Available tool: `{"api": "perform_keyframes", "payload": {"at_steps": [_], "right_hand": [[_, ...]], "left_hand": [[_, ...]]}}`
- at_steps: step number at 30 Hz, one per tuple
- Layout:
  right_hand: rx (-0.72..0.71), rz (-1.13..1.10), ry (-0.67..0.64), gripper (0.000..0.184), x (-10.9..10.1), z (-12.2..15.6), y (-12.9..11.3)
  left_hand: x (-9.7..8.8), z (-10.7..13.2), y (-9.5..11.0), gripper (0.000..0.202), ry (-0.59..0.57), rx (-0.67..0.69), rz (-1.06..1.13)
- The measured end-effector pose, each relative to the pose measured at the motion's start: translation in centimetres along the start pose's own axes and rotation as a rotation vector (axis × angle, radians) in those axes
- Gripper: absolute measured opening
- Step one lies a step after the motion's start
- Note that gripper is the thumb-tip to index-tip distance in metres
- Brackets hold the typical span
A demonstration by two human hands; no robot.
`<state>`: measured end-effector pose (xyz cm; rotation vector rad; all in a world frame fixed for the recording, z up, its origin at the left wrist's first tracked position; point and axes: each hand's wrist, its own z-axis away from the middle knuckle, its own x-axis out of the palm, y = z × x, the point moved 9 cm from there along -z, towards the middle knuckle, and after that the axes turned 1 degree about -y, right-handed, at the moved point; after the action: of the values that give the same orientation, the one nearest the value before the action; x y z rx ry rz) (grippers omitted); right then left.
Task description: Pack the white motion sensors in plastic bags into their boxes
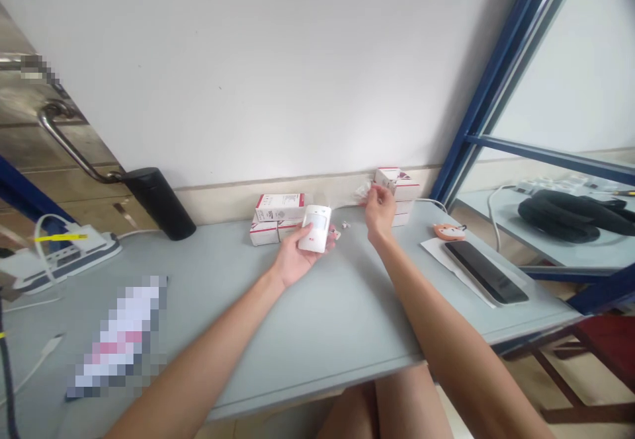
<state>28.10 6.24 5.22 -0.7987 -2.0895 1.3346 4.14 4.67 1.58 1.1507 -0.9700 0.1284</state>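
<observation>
My left hand (pixel 294 256) is closed around a small white sensor-like device (pixel 315 227), held upright just above the grey table (pixel 307 320). My right hand (pixel 380 211) is raised a little further back, its fingers pinched on a clear plastic bag (pixel 361 192). Tiny loose parts (pixel 340 229) lie on the table between the two hands. Behind the left hand stand white-and-red boxes (pixel 278 217); a second stack of white-and-red boxes (pixel 403 191) sits just behind the right hand against the wall.
A black cylinder (pixel 159 202) leans at the back left, with a white power strip (pixel 64 255) and cables beside it. On the right lie a black phone (pixel 485 271) on white paper and an orange fox-shaped item (pixel 449 231). A blue frame (pixel 489 88) borders the right.
</observation>
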Motion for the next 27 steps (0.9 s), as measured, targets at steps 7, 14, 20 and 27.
{"api": "perform_keyframes", "payload": {"at_steps": [7, 14, 20, 27], "right_hand": [[-0.018, 0.278, -0.235, 0.050, 2.2, 1.0, 2.4], [-0.252, 0.406, -0.153, 0.059, 2.5, 2.2, -1.7], [0.020, 0.251, -0.666, 0.056, 5.8, 5.0, -3.0], [0.284, -0.018, -0.657, 0.042, 6.0, 5.8, -2.4]], "left_hand": [[0.7, 0.0, -0.7, 0.050, -0.022, -0.074, 0.003], [0.3, -0.1, -0.4, 0.045, 0.006, -0.021, -0.015], [0.0, -0.1, -0.1, 0.041, 0.017, 0.042, 0.000], [0.7, -0.7, 0.3, 0.047, -0.063, -0.028, -0.036]]}}
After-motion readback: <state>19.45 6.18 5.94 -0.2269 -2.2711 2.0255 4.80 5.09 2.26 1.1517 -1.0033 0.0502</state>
